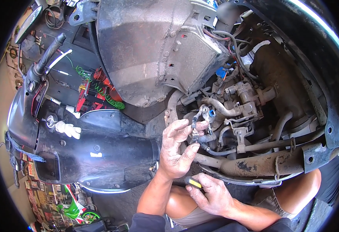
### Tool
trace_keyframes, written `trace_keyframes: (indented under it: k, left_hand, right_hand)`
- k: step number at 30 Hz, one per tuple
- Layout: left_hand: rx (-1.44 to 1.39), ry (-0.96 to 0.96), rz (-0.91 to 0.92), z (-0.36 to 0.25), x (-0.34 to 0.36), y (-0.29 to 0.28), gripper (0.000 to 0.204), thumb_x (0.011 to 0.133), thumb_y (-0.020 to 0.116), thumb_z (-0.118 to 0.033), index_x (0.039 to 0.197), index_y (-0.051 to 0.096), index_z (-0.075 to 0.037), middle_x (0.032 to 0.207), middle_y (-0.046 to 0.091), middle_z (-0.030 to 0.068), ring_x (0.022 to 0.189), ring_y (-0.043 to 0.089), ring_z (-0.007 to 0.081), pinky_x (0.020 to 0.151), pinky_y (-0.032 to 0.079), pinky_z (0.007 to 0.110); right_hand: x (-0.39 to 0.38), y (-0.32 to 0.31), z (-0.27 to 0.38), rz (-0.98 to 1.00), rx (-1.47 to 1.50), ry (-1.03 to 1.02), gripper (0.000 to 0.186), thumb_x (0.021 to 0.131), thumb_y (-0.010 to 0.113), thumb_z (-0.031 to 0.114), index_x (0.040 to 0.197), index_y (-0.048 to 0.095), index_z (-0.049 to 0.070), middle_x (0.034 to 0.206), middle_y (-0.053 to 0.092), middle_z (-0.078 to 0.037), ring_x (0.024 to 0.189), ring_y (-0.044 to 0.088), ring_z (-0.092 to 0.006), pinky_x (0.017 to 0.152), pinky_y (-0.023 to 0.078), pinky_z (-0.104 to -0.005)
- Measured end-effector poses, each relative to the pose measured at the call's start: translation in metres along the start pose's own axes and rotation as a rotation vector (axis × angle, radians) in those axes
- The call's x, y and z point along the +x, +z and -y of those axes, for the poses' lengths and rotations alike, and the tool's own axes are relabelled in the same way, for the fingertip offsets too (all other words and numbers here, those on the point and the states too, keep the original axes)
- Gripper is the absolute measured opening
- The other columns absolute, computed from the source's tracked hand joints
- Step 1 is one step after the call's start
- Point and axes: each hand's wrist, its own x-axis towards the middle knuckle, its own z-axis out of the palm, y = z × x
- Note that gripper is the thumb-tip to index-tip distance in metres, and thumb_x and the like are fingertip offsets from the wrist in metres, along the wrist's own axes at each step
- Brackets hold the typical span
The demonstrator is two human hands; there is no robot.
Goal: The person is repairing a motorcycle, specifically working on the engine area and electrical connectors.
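My left hand (177, 150) is raised at the side of the engine, its fingers and thumb closed round a small dark metal part with hose stubs (195, 133). Just beyond it sits a blue connector (212, 113), close against the engine. Lower and to the right, my right hand (212, 193) is wrapped round a black-and-yellow tool handle (194, 183); the rest of the tool is hidden. Rubber hoses (218, 106) and the grimy throttle body (245, 98) lie just past my left fingers.
A scooter's black body (111, 150) stretches left to its handlebar (47, 58). The dirty underseat bucket (138, 46) is tipped up above the engine. A rusty frame tube (254, 168) crosses near my knee (309, 185). A red tool tray (86, 96) and green coiled hose (117, 104) lie beyond.
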Motion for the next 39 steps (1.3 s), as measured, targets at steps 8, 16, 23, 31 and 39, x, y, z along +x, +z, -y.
trace_keyframes:
  k: [8,16,23,31,39]
  left_hand:
    - [-0.085,-0.084,-0.041,-0.011,0.007,-0.003,0.055,0.098,0.06,-0.03,0.136,0.031,-0.004,0.114,0.065,0.0306,0.089,0.066,0.0234,0.078,0.053,0.03]
    - [-0.055,-0.056,-0.017,-0.009,0.005,-0.003,0.055,0.097,0.064,-0.028,0.136,0.032,-0.004,0.117,0.066,0.0299,0.094,0.067,0.0239,0.08,0.053,0.03]
    - [-0.029,-0.021,0.045,-0.01,0.006,-0.007,0.048,0.093,0.07,-0.027,0.13,0.053,0.0,0.126,0.065,0.0255,0.101,0.067,0.0237,0.083,0.052,0.031]
    - [-0.078,-0.055,0.126,-0.013,0.009,-0.005,0.048,0.093,0.066,-0.011,0.136,0.048,0.001,0.134,0.061,0.0255,0.116,0.065,0.0265,0.09,0.051,0.032]
    - [0.028,-0.009,0.181,-0.018,0.011,-0.011,0.05,0.09,0.054,0.005,0.139,0.049,0.004,0.131,0.064,0.0173,0.116,0.065,0.0216,0.101,0.05,0.034]
  right_hand:
    - [0.008,-0.001,0.011,-0.014,0.112,-0.106,0.013,0.091,0.067,0.005,0.1,0.06,-0.001,0.081,0.062,-0.015,0.068,0.061,-0.0326,0.062,0.05,-0.0376]
    - [0.007,-0.001,0.009,-0.025,0.105,-0.096,0.014,0.091,0.067,0.004,0.102,0.061,-0.002,0.081,0.062,-0.015,0.068,0.062,-0.031,0.062,0.05,-0.0374]
    - [0.008,-0.003,0.013,-0.025,0.11,-0.081,0.012,0.091,0.067,0.003,0.102,0.062,-0.002,0.082,0.063,-0.014,0.068,0.063,-0.0283,0.063,0.051,-0.0359]
    - [0.003,-0.016,0.026,0.016,0.036,-0.059,0.017,0.092,0.067,0.005,0.106,0.063,-0.001,0.085,0.064,-0.015,0.071,0.065,-0.029,0.065,0.053,-0.0348]
    - [-0.004,-0.021,0.039,0.019,-0.047,-0.094,0.018,0.094,0.066,0.008,0.109,0.063,-0.001,0.083,0.063,-0.013,0.066,0.064,-0.0229,0.061,0.051,-0.0323]
